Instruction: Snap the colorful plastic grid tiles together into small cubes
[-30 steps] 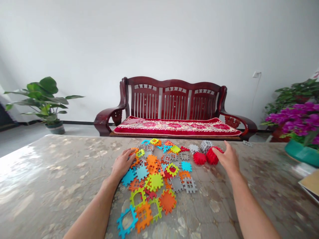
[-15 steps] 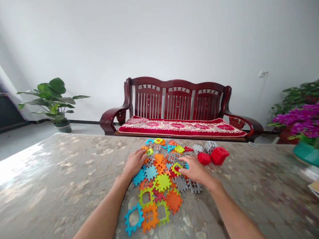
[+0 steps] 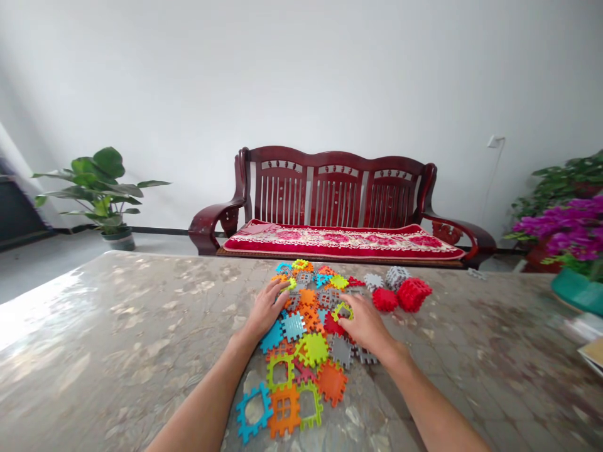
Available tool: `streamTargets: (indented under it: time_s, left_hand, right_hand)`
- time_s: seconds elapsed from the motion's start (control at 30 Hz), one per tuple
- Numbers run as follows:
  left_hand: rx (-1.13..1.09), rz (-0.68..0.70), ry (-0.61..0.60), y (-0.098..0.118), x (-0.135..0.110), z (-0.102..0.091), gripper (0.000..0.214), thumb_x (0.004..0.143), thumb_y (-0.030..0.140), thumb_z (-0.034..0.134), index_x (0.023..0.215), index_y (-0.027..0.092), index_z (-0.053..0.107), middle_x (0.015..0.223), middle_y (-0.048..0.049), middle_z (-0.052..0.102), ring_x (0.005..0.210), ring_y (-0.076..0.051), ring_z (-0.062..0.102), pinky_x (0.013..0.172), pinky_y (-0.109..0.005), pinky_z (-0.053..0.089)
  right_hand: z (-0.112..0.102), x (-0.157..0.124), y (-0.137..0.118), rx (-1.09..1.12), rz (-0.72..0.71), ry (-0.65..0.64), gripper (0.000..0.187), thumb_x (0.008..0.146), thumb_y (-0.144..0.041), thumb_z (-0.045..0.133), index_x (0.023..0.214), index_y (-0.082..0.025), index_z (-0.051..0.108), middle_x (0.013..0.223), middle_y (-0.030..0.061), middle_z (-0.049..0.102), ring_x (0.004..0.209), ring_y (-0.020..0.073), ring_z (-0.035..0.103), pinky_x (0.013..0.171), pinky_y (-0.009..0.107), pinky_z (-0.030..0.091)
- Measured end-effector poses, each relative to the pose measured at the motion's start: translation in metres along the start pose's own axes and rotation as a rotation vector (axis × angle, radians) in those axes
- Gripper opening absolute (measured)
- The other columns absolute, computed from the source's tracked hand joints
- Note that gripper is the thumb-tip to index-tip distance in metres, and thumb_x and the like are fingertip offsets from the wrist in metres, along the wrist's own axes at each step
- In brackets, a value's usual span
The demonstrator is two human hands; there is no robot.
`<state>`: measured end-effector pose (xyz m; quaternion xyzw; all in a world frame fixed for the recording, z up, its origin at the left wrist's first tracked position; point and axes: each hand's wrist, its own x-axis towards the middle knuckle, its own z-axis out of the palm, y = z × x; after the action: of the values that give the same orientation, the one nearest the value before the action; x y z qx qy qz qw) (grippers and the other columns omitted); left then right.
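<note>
Plastic interlocking puzzle tiles [image 3: 313, 349] in blue, orange, lime, grey and red lie in a loose heap on the table, several with window-like cut-outs. My left hand [image 3: 266, 310] rests against the heap's left edge, fingers stretched out over a lime piece and thumb apart. On the opposite side, my right hand [image 3: 366, 321] is curved around the edge, thumb and fingers apart. A lime frame tile [image 3: 343, 311] lies in the gap between them; whether they press on it is hard to tell. Grey tiles [image 3: 340, 350] lie below that hand, partly covered.
Right of the heap sit a stacked red block of tiles [image 3: 414, 294], a flatter red piece [image 3: 385, 299] and a grey cube [image 3: 398, 277]. The patterned table [image 3: 155, 339] extends both ways. A wooden sofa [image 3: 336, 188] stands behind; a teal flower pot [image 3: 577, 292] is far right.
My left hand has moved right, and the tiles beside it have shifted right. The lime frame tile has slid up and right, closer into my right hand. The heap is narrower.
</note>
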<state>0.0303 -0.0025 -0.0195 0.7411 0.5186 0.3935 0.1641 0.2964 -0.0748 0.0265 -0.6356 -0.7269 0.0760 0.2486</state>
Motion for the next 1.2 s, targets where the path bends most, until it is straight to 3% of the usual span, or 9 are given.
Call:
streamTargets:
  time_s: [0.17, 0.27, 0.37, 0.43, 0.53, 0.73, 0.9, 1.07, 1.2]
  left_hand:
    - [-0.18, -0.027, 0.024, 0.001, 0.001, -0.002, 0.049, 0.091, 0.046, 0.038, 0.124, 0.019, 0.062, 0.137, -0.0096, 0.055, 0.133, -0.022, 0.043, 0.114, -0.039, 0.03]
    - [-0.224, -0.076, 0.082, 0.001, 0.001, -0.004, 0.048, 0.09, 0.046, 0.038, 0.121, 0.019, 0.062, 0.132, -0.0096, 0.059, 0.128, -0.022, 0.048, 0.112, -0.04, 0.032]
    - [-0.243, -0.098, 0.135, 0.0, 0.002, -0.006, 0.045, 0.089, 0.044, 0.039, 0.116, 0.02, 0.065, 0.124, -0.0085, 0.064, 0.122, -0.022, 0.053, 0.11, -0.04, 0.034]
    - [-0.248, -0.111, 0.155, 0.0, 0.002, -0.008, 0.044, 0.088, 0.043, 0.039, 0.113, 0.019, 0.066, 0.121, -0.0085, 0.065, 0.119, -0.022, 0.055, 0.109, -0.041, 0.036]
    - [-0.252, -0.13, 0.148, 0.001, 0.002, -0.009, 0.045, 0.087, 0.044, 0.038, 0.11, 0.018, 0.066, 0.118, -0.0087, 0.067, 0.116, -0.023, 0.057, 0.106, -0.04, 0.038]
    - [-0.231, -0.139, 0.112, 0.002, 0.002, -0.008, 0.044, 0.087, 0.044, 0.038, 0.109, 0.017, 0.067, 0.118, -0.0087, 0.068, 0.115, -0.022, 0.058, 0.106, -0.038, 0.039]
    - [-0.182, -0.106, 0.065, 0.003, 0.002, -0.007, 0.042, 0.087, 0.043, 0.039, 0.107, 0.019, 0.068, 0.116, -0.0065, 0.069, 0.113, -0.022, 0.06, 0.105, -0.037, 0.041]
    - [-0.141, -0.085, 0.029, 0.005, 0.001, -0.007, 0.041, 0.088, 0.042, 0.039, 0.106, 0.019, 0.069, 0.115, -0.0067, 0.07, 0.112, -0.022, 0.061, 0.103, -0.037, 0.042]
    - [-0.115, -0.063, 0.003, 0.007, 0.001, -0.008, 0.044, 0.089, 0.044, 0.037, 0.106, 0.019, 0.07, 0.113, -0.0072, 0.07, 0.109, -0.022, 0.062, 0.101, -0.037, 0.044]
  right_hand:
    - [-0.009, -0.003, -0.016, 0.07, -0.107, 0.166, 0.046, 0.077, -0.012, 0.057, 0.122, -0.025, 0.06, 0.118, 0.0061, 0.062, 0.115, 0.0224, 0.053, 0.104, 0.039, 0.039]
    - [-0.015, -0.017, -0.046, 0.139, -0.348, 0.013, 0.041, 0.08, -0.024, 0.063, 0.121, -0.027, 0.06, 0.12, 0.003, 0.063, 0.116, 0.0206, 0.052, 0.105, 0.037, 0.037]
    - [-0.012, -0.041, -0.076, 0.141, -0.7, -0.261, 0.063, 0.073, -0.052, 0.071, 0.129, -0.03, 0.053, 0.135, 0.0018, 0.054, 0.13, 0.0248, 0.039, 0.112, 0.043, 0.027]
    - [-0.004, -0.058, -0.091, 0.104, -0.836, -0.327, 0.072, 0.074, -0.059, 0.067, 0.135, -0.029, 0.047, 0.142, 0.0039, 0.047, 0.138, 0.0266, 0.028, 0.116, 0.046, 0.018]
    - [0.011, -0.073, -0.099, 0.039, -0.929, -0.347, 0.059, 0.081, -0.058, 0.059, 0.131, -0.028, 0.05, 0.139, 0.0047, 0.049, 0.138, 0.0254, 0.026, 0.117, 0.046, 0.012]
    - [0.027, -0.072, -0.09, 0.02, -0.837, -0.278, 0.026, 0.083, -0.044, 0.057, 0.099, -0.024, 0.064, 0.114, 0.0037, 0.064, 0.114, 0.022, 0.049, 0.111, 0.044, 0.021]
    - [0.022, -0.064, -0.081, 0.073, -0.698, -0.158, 0.019, 0.084, -0.037, 0.057, 0.096, -0.024, 0.064, 0.105, 0.0033, 0.066, 0.103, 0.0206, 0.053, 0.103, 0.039, 0.03]
    - [0.01, -0.047, -0.07, 0.073, -0.369, -0.066, 0.025, 0.094, -0.027, 0.041, 0.084, -0.022, 0.063, 0.083, 0.0023, 0.067, 0.081, 0.0158, 0.059, 0.078, 0.027, 0.04]
    - [0.003, -0.03, -0.054, 0.071, -0.153, 0.006, 0.029, 0.095, -0.031, 0.039, 0.102, -0.023, 0.066, 0.101, 0.0037, 0.07, 0.093, 0.017, 0.062, 0.082, 0.027, 0.042]
